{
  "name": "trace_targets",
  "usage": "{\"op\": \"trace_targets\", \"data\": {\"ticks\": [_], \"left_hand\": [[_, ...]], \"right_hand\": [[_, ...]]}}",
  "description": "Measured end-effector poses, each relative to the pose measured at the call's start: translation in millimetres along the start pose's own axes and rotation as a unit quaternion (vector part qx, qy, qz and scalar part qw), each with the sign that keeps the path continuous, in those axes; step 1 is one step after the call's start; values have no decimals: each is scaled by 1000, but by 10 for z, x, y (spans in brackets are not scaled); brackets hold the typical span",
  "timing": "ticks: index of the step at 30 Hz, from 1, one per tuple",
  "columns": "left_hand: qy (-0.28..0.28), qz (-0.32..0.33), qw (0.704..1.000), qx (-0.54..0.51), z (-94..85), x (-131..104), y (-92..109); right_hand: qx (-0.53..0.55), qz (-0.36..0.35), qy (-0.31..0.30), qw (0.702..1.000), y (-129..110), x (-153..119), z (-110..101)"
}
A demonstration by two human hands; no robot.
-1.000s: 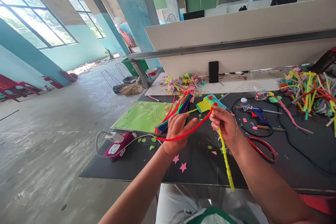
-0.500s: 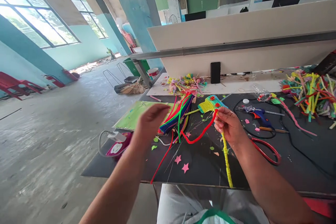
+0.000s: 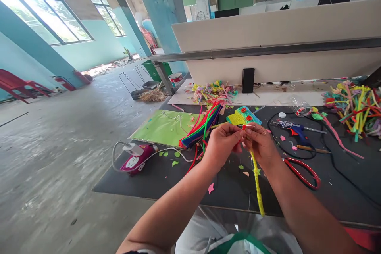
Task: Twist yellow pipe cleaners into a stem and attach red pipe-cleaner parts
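Observation:
Both hands meet above the dark table, fingertips close together. My left hand (image 3: 224,143) is closed, pinching the red pipe cleaner (image 3: 244,127) near its end. My right hand (image 3: 259,143) pinches the same red piece, and from under it a yellow wrapped stem (image 3: 257,186) hangs down toward the table's front edge. Just beyond the hands lies a blue and yellow fuzzy piece (image 3: 244,116) with red flowers. To the left rests a bundle of colourful pipe cleaners (image 3: 201,127). The fingers hide most of the red piece.
Red-handled scissors (image 3: 303,172) and a blue glue gun (image 3: 299,135) with its cord lie to the right. A purple power strip (image 3: 137,160) and a green sheet (image 3: 166,129) are on the left. A phone (image 3: 248,80) leans against the back panel. Pipe-cleaner scraps (image 3: 357,107) are heaped at right.
My left hand has come from the pipe-cleaner bundle over to my right hand and now pinches the red pipe cleaner there. The right hand has stayed nearly in place.

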State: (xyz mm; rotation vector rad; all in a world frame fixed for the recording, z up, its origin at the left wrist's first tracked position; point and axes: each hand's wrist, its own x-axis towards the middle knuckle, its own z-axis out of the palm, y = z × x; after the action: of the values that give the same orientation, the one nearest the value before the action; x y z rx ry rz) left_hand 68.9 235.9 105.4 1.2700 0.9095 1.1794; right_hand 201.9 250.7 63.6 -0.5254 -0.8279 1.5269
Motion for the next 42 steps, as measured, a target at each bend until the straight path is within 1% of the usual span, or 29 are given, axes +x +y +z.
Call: {"op": "trace_targets", "data": {"ticks": [3, 7, 11, 15, 17, 21, 24, 26, 29, 32, 35, 38, 40, 42], "left_hand": [[27, -8, 999, -27, 53, -25, -66], [57, -17, 996, -72, 146, -27, -121], [37, -26, 991, -123, 155, -10, -156], [24, -35, 989, -145, 91, -29, -185], [34, -27, 988, -147, 61, -41, -190], [75, 10, 990, -120, 25, -35, -180], [76, 28, 993, -91, 19, -12, -199], [70, 23, 994, -84, 21, 10, -243], [74, 4, 993, -94, 8, 66, -334], [67, -17, 993, -95, -41, 151, -401], [48, -26, 996, -76, -110, 248, -422], [11, -33, 997, -66, -160, 326, -426], [-16, -40, 997, -68, -176, 354, -434], [-34, -41, 996, -73, -181, 363, -448]], "right_hand": [[0, 18, 10, 1000, 24, -3, 1], [-9, 11, 29, 999, 65, 7, -22], [-8, 7, 29, 1000, 84, 23, -31], [-3, 39, 19, 999, 86, 28, -20], [-3, 53, 7, 999, 88, 26, -12], [-16, 67, -4, 998, 89, 12, 15], [-31, 81, -6, 996, 73, 9, 27], [-40, 94, -13, 995, 58, 20, 17], [-52, 133, -10, 990, 44, 61, -23], [-50, 166, -1, 985, 58, 106, -64], [-28, 168, 13, 985, 92, 139, -102], [1, 197, 35, 980, 120, 170, -154], [30, 227, 31, 973, 128, 190, -192], [58, 240, 19, 969, 131, 204, -223]]}}
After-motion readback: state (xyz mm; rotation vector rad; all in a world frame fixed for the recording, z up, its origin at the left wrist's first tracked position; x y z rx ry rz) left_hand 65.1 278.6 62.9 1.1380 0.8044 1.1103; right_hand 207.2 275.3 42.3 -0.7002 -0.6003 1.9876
